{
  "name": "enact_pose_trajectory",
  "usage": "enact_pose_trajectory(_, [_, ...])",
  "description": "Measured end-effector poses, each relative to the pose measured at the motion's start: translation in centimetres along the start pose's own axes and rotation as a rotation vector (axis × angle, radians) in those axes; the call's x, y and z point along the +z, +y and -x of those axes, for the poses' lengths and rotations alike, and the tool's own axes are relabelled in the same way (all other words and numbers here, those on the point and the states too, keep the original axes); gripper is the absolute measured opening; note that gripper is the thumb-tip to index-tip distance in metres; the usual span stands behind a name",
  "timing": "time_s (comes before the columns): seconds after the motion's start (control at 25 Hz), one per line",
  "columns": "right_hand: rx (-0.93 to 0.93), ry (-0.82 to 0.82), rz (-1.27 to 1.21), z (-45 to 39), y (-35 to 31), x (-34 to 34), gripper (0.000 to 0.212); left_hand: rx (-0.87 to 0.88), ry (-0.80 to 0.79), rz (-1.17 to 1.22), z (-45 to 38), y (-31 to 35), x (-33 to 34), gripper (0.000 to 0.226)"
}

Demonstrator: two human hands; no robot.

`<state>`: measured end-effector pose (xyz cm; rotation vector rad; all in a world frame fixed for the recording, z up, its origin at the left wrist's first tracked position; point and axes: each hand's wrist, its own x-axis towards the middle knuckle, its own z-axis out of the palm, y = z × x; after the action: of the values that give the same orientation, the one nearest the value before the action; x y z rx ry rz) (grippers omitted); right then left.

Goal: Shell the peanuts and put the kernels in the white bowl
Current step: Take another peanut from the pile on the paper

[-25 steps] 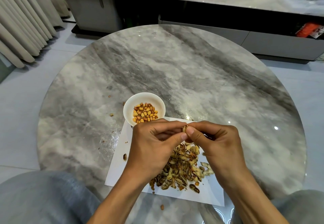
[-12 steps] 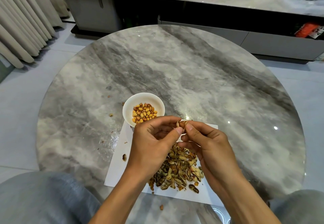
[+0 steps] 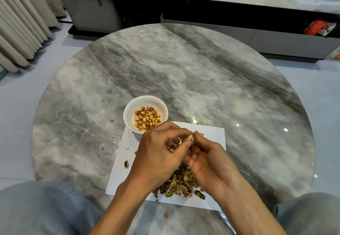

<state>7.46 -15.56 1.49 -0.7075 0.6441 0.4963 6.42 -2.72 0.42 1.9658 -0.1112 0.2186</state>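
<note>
Both hands met over the white paper sheet [image 3: 211,133] on the round marble counter [image 3: 184,73]. Left hand [image 3: 158,157] and right hand [image 3: 211,165] each had a narrow grip, thumb and fingertips pinching one peanut [image 3: 189,139] between them, held above the sheet. White bowl [image 3: 145,116] sat just beyond the left hand, overlapping the sheet's far left corner, with kernels [image 3: 147,118] inside. Pile of empty shells [image 3: 180,185] lay on the sheet beneath the hands. Stray shell half [image 3: 126,164] lay at the sheet's left edge.
</note>
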Motion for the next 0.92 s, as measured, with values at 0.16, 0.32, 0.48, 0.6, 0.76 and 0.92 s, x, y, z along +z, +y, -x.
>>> enact_pose_trajectory(0.16, [0.020, 0.076, 0.016, -0.4, -0.2, -0.7, 0.026, -0.117, 0.024, 0.018, -0.3, -0.4, -0.6, 0.019])
enact_pose_trajectory(0.32, [-0.006, 0.158, 0.062, -0.8, 0.1, -1.4, 0.029, -0.199, -0.041, -0.126, -0.2, -1.1, -0.9, 0.019])
enact_pose_trajectory(0.48, [-0.053, 0.167, 0.009, -0.8, 0.0, -1.8, 0.033, -0.123, -0.084, -0.227, 0.4, -0.5, -0.4, 0.027])
enact_pose_trajectory(0.6, [-0.036, 0.126, -0.006, -0.5, -0.3, -2.0, 0.036, 0.005, -0.195, -0.172, 1.2, 0.3, 0.7, 0.025])
enact_pose_trajectory(0.76, [0.022, 0.072, 0.007, 0.2, -0.3, -1.7, 0.032, 0.065, -0.221, -0.207, 1.5, -1.0, 1.5, 0.021])
enact_pose_trajectory(0.92, [0.058, 0.048, 0.009, 0.4, -0.6, -1.2, 0.031, 0.127, -0.212, -0.277, 1.4, -1.2, 1.7, 0.015])
